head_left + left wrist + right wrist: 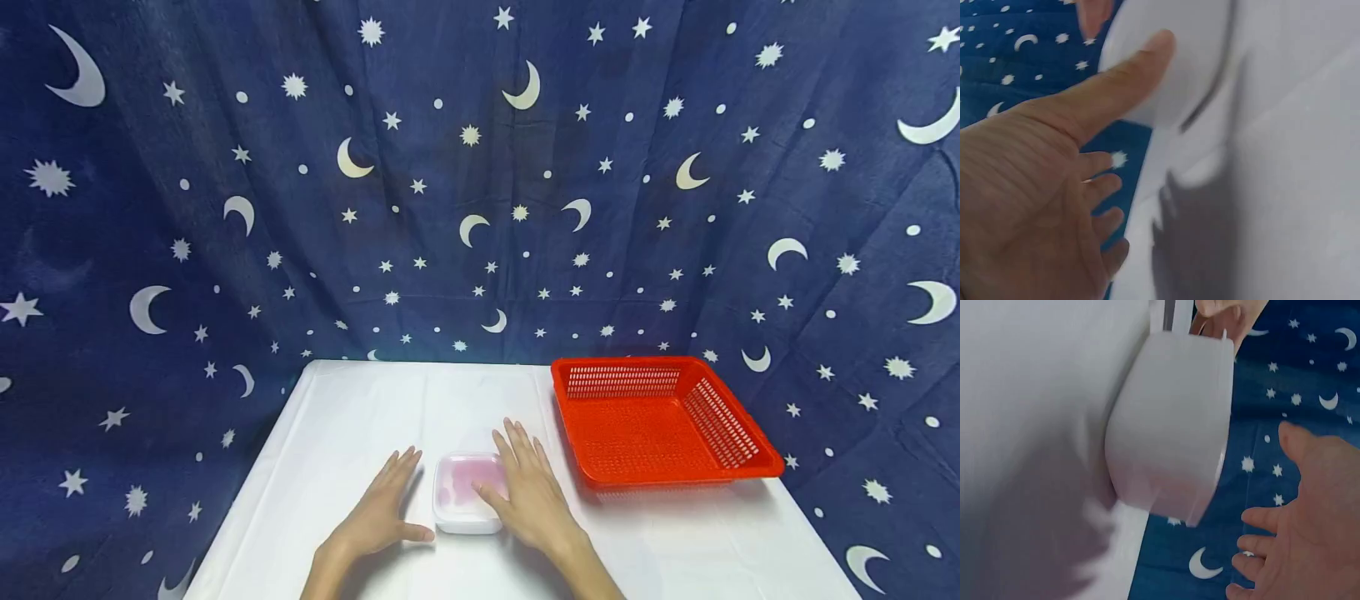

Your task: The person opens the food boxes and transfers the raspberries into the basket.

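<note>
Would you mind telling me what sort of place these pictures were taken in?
Probably a staged recording setup, not a lived-in room: a table under a white cloth, a blue moon-and-star fabric backdrop hung behind it, and only a red basket and a small white container between the hands.

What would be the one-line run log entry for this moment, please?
left hand: open, beside small white lidded plastic box | right hand: open, at box | red perforated plastic basket: right, apart | white table
</note>
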Demonstrator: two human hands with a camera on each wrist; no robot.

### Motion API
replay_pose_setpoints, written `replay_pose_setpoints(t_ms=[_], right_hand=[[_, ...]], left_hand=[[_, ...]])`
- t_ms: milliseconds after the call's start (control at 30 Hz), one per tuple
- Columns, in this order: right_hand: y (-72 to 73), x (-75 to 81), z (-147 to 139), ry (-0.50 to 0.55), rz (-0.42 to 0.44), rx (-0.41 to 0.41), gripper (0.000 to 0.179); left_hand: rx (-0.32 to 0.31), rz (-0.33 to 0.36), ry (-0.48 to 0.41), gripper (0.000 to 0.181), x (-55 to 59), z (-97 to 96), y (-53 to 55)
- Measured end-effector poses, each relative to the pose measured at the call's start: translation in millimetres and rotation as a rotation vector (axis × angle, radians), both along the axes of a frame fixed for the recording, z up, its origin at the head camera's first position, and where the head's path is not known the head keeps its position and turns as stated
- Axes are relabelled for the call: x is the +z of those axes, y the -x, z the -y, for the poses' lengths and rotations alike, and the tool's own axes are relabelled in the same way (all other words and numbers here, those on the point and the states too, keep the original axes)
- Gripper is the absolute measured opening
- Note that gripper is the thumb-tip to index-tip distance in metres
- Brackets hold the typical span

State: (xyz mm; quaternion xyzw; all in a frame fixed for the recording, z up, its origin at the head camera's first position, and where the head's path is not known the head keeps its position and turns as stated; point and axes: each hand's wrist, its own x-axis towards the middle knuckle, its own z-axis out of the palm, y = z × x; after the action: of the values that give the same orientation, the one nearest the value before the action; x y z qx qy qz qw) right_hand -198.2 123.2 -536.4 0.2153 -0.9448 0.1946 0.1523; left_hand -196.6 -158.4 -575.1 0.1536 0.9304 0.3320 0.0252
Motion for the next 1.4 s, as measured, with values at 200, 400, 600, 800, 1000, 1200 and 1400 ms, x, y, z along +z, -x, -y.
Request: replay_pose_setpoints(t_ms=[200,400,600,800,1000,1200,1400], right_hand=[[-0.7,-5.2,14.9,-0.054,0.018,0.102,0.094],[6.0,-11.0,34.4,-0.089,-0.036,0.191,0.097],[12.7,-18.0,47.0,-0.140,-0.030,0.200,0.099],[17.3,-25.6,48.7,-0.194,-0.063,0.168,0.098],[19.5,-12.0,48.2,-0.224,0.005,0.159,0.096],[20.3,-7.1,50.6,-0.253,0.042,0.174,0.087],[19.7,-11.2,54.6,-0.293,0.030,0.175,0.083]], left_hand=[[-0.159,0.115,-0.220,0.132,-20.9,-10.5,8.5],[-0.213,0.075,-0.339,0.131,-33.0,-22.5,19.6],[-0.195,0.011,-0.353,0.124,-36.2,-31.0,28.5],[-0.165,-0.045,-0.313,0.128,-37.6,-34.9,29.2],[-0.176,-0.076,-0.336,0.123,-38.4,-34.5,29.6],[-0.145,-0.105,-0.293,0.119,-40.6,-36.3,27.8],[-0.120,-0.091,-0.281,0.117,-44.4,-36.0,24.4]])
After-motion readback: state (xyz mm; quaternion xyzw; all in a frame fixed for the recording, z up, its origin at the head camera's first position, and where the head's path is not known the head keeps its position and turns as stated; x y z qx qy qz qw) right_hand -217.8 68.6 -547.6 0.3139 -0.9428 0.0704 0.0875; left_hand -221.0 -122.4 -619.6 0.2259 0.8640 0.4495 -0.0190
